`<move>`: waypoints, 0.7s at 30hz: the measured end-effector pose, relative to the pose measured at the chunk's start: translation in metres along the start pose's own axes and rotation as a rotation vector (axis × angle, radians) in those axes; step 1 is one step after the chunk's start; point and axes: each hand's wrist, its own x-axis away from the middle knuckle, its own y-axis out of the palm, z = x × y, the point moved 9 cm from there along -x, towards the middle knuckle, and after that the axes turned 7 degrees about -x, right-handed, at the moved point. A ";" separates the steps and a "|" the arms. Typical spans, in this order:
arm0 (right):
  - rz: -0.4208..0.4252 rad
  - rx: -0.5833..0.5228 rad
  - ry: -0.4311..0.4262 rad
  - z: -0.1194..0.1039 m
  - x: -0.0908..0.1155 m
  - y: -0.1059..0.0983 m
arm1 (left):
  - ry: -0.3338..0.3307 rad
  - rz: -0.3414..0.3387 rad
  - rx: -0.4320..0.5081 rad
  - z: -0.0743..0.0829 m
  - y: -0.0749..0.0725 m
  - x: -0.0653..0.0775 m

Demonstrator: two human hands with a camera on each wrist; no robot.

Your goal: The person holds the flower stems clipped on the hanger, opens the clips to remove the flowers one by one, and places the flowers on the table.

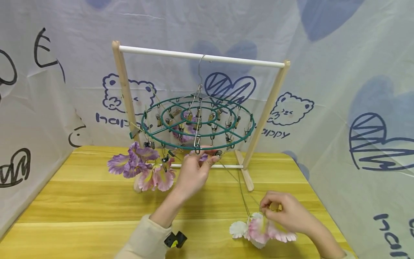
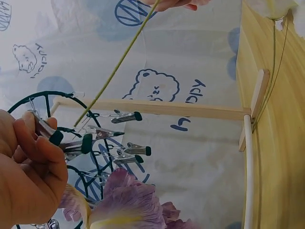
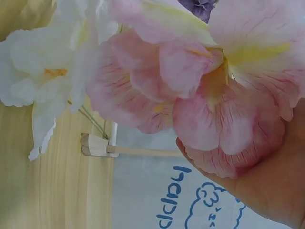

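At the front of a round green clip hanger [image 1: 154, 141], my left hand [image 1: 192, 174] pinches a metal clip [image 2: 43, 126] with dark green tips. Lower right, my right hand [image 1: 286, 212] pinches a pink artificial iris [image 3: 214, 114] by its stem, near the bloom. Its thin green stem [image 2: 119, 64] slants up so that its far end is close to the clips beside my left hand. A purple iris [image 1: 130, 162] and a pink iris [image 1: 158, 178] hang upside down at the hanger's left. Petals of another purple iris [image 2: 126, 200] show just past my left hand.
The hanger hooks onto the white top bar [image 1: 161, 53] of a wooden stand [image 1: 270, 104]. More clips dangle from its rings. A white iris [image 1: 238, 229] lies on the wood-grain table [image 1: 81, 208], its stem reaching toward the stand's right foot [image 1: 244, 176]. Printed cloth hangs behind.
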 end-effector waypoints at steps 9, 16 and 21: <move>-0.031 -0.089 0.184 0.021 -0.011 -0.001 | -0.037 -0.033 0.027 -0.003 0.000 0.001; -0.016 -0.095 0.210 0.023 -0.021 0.000 | -0.031 -0.034 -0.007 -0.003 -0.002 0.002; -0.026 -0.118 0.251 0.028 -0.029 0.004 | -0.019 -0.069 0.008 -0.004 -0.001 0.002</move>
